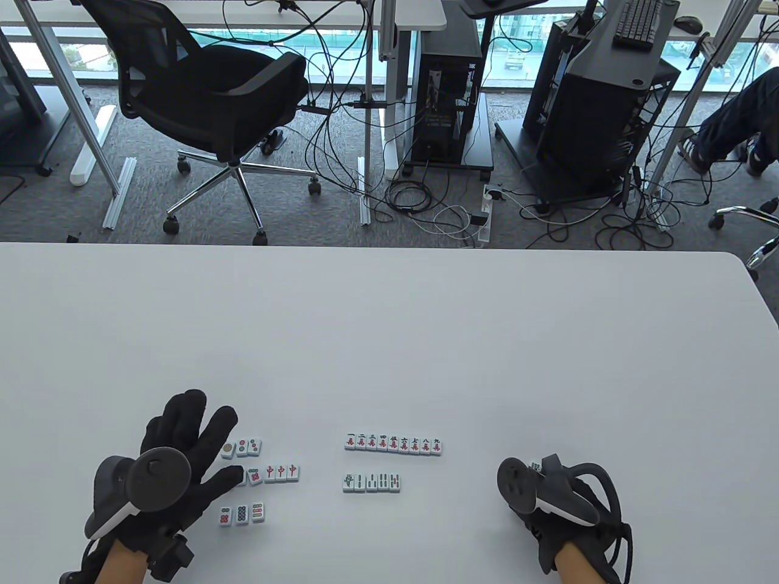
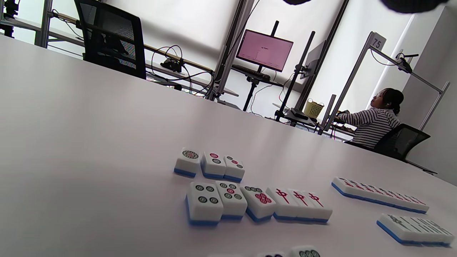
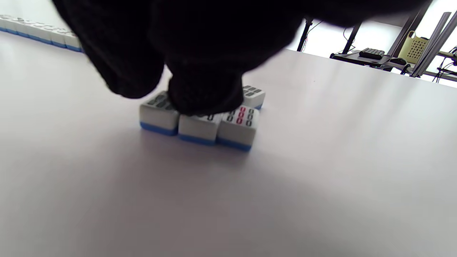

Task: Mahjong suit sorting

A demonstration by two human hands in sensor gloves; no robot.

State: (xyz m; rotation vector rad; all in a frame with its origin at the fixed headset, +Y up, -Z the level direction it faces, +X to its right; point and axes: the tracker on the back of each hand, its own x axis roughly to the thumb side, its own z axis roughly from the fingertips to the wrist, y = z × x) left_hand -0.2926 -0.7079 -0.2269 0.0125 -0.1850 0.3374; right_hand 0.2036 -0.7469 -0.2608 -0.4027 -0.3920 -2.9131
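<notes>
While the left hand (image 1: 176, 450) is hovering with fingers spread wide at the table's (image 1: 389, 340) seven o'clock, its fingertips are lying over the left ends of the dot tiles. Those dots are sitting in three short rows: three tiles on top (image 2: 210, 165), a middle row (image 2: 228, 200) running straight into three red-dragon tiles (image 2: 301, 203), and three more nearest the person (image 1: 242, 514).

Over at six o'clock, the character row (image 1: 393, 443) is lying face up, nine tiles touching side by side, and just below it a shorter bamboo row (image 1: 371, 482) of five tiles is lining up under its left end.

At five o'clock, the right hand (image 1: 551, 505) is coming down on a small bamboo cluster (image 3: 214, 119), well apart from the sorted rows. From the wrist view, one fingertip (image 3: 205, 94) is pressing on top of the middle tile of three packed together, with a fourth tile tucked behind. Whether the fingers are pinching a tile or only resting on it, I cannot tell.
</notes>
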